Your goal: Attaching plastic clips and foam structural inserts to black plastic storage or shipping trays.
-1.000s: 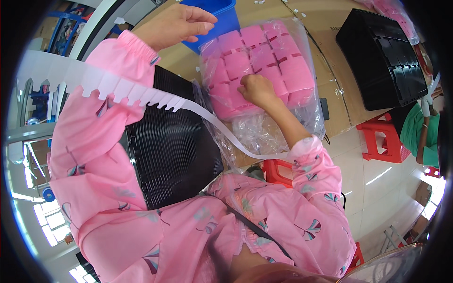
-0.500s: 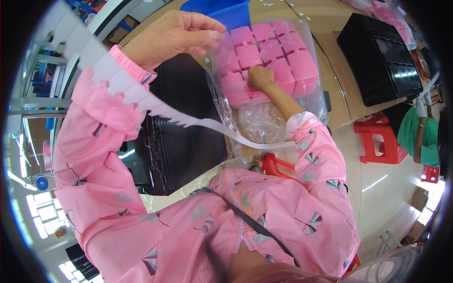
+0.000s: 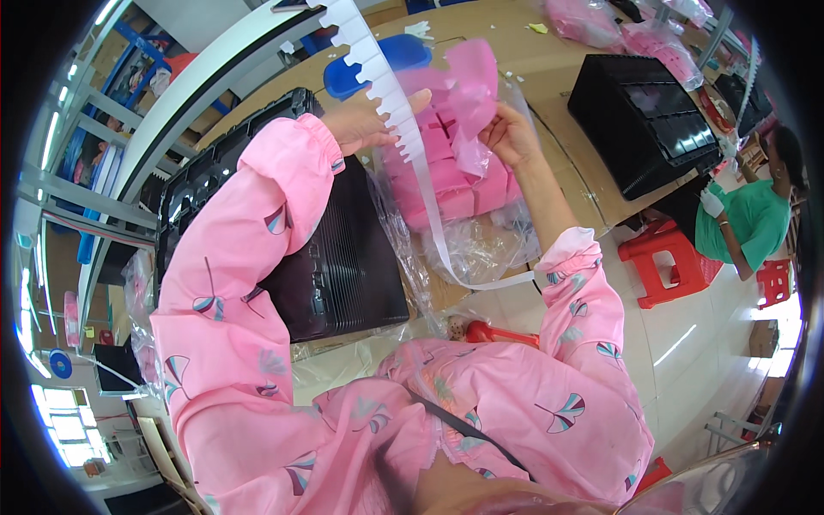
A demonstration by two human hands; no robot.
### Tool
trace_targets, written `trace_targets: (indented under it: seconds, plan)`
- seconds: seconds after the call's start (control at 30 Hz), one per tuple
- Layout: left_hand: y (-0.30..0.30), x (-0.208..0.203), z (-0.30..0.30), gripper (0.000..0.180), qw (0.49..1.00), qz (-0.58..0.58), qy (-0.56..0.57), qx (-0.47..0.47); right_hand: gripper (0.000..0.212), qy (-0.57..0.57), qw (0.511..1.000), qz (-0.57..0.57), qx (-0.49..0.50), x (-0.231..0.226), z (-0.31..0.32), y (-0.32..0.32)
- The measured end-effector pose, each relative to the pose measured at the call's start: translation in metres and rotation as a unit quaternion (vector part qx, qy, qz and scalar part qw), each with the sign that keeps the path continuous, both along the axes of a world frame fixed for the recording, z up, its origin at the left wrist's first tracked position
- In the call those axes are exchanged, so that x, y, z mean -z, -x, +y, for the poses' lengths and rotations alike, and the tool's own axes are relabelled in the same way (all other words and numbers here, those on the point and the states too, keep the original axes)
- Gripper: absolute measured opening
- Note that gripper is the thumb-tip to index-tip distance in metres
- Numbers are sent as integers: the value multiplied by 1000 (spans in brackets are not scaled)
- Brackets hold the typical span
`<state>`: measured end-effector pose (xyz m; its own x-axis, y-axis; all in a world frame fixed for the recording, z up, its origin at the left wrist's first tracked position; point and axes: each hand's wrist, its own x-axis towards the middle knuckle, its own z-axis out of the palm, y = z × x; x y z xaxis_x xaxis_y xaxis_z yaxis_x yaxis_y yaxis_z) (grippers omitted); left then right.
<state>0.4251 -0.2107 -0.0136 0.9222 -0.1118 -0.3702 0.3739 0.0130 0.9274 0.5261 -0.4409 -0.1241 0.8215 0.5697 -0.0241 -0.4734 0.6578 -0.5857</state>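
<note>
A translucent pink sheet [image 3: 474, 81] is raised above a stack of pink pieces [image 3: 455, 202], which sits in an opened clear plastic bag [image 3: 489, 245]. My right hand [image 3: 511, 137] pinches the sheet's right edge between thumb and fingers. My left hand [image 3: 365, 124] is at the left of the stack, fingers stretched and apart, partly covered by a white strip [image 3: 396, 112]. Notched along one edge, this strip runs from the top of the view down past the stack to my right sleeve. I cannot tell whether my left fingertips touch the pink pieces.
Black ribbed trays [image 3: 343, 257] are stacked to the left. A blue bin [image 3: 365, 73] stands behind the pink stack. Another black tray stack [image 3: 644, 120] is at the right on the cardboard-covered table [image 3: 549, 103]. Beyond a red stool [image 3: 665, 262] sits a person in green [image 3: 755, 223].
My right hand has risen from the stack's top and moved right, lifting a pink sheet. My left hand has shifted closer to the stack's left side. The white strip has swung rightward.
</note>
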Motion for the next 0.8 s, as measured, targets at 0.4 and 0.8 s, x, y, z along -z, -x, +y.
trace_targets:
  seconds: [0.4,0.8]
  plan:
    - [3,-47,-26,65,995,88,-29,-25,16,285,868,-401,64,-22,50,57]
    - [21,-45,87,58,989,-118,-78,-36,26,273,633,-702,180,-81,72,212]
